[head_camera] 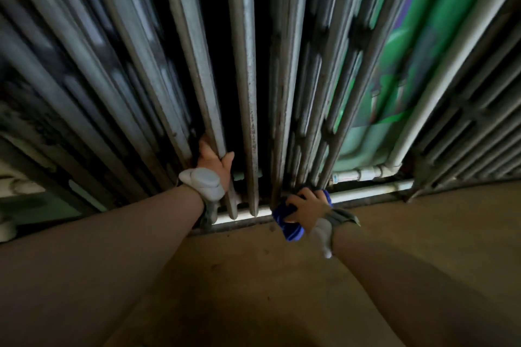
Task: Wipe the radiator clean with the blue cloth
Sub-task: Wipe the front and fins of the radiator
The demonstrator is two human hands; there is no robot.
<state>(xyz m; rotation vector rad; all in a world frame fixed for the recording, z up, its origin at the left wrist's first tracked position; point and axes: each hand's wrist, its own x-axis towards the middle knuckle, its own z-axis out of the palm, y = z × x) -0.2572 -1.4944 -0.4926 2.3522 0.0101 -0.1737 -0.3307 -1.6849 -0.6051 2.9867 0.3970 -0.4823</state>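
Brown flooring (253,284) fills the near part of the view, and both bare forearms reach across it toward the radiator (248,79), each wrist carrying a grey-and-white strapped device.

At the foot of the radiator, the right hand (306,207) has its fingers curled tightly round the blue cloth (290,227), which is bunched into a wad. Part of the cloth hangs out below the palm toward the floor, and a little shows past the knuckles on the far side. The hand presses the wad against the bottom ends of the columns just right of the radiator's middle.

To the left of that, the left hand (214,162) grips one column near its base, thumb on one side and fingers wrapped behind it out of sight.

The radiator is made of grey metal columns, worn and speckled. Their long axis runs upright from the floor, and in this wide view they fan outward toward the top of the frame. Dark gaps lie between the middle columns.

A white pipe (366,189) runs level along the radiator's base on its right side. Behind the right-hand columns a green wall (428,36) shows through. Farther right of the radiator stand more grey columns (479,127).
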